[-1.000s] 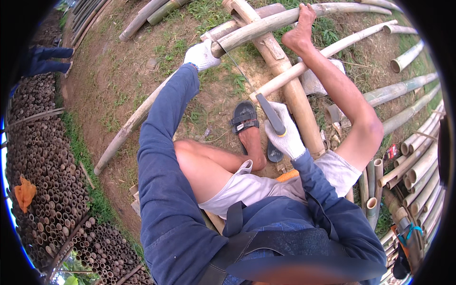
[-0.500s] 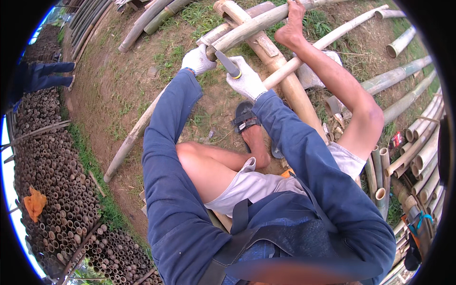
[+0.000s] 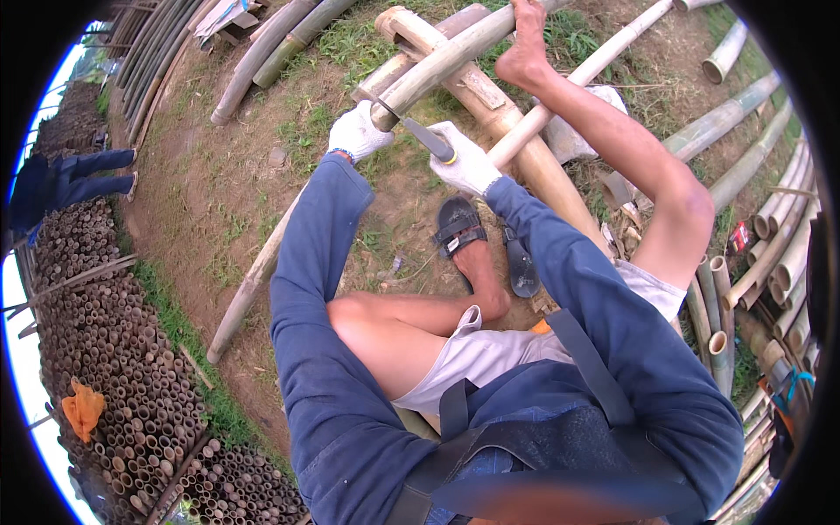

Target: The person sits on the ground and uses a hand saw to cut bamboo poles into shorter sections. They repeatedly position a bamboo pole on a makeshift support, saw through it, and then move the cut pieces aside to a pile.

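Observation:
A long bamboo pole [image 3: 455, 59] slants up from my hands toward the upper right, across a thicker bamboo log [image 3: 516, 131]. My left hand [image 3: 358, 131], in a white knit glove, is closed around the pole's near end. My right hand [image 3: 465, 160], gloved the same way, grips a bladed hand tool [image 3: 426, 140] with a grey tapering body and a yellow band. Its thin dark tip meets the pole just beside my left hand. My bare right foot [image 3: 523, 68] presses on the pole farther along. The right fingers are partly hidden.
Stacked cut bamboo [image 3: 131, 394] fills the left, with an orange bag [image 3: 83, 409] on it. Another person's legs [image 3: 96, 175] show at far left. Loose poles [image 3: 731, 131] lie at right. A thinner pole [image 3: 604, 61] passes under my leg; an empty sandal [image 3: 522, 262] lies below.
The whole view has shifted slightly. My hands keep their grips at the pole's end, and the tool's tip still touches there, lying a little flatter. The empty sandal shows more fully.

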Motion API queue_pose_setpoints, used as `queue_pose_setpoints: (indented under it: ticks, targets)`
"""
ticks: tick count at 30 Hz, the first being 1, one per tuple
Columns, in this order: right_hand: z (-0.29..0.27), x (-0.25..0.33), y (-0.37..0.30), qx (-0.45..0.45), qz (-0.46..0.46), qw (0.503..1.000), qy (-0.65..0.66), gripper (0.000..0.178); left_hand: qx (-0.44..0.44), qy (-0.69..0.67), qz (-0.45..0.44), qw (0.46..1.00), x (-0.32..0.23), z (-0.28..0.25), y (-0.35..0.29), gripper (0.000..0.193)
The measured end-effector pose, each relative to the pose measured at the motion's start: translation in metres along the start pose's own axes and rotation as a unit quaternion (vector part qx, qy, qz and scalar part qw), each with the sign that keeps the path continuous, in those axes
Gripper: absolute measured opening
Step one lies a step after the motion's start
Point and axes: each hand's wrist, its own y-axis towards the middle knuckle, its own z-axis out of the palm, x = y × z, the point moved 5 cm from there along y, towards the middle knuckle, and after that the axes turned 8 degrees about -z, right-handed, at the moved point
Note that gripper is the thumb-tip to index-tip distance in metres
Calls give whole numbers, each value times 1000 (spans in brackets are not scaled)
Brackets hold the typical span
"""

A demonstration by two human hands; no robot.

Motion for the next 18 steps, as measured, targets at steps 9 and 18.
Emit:
queue_pose_setpoints:
  ticks: [9,18]
  targets:
    - [-21,-4,-92,-72,-57,993,68,50,42,-16,6,999,-2,-2,-12,83]
    - [-152,94,-215,-107,0,987,121,51,15,-92,-56,994,36,40,-12,91]
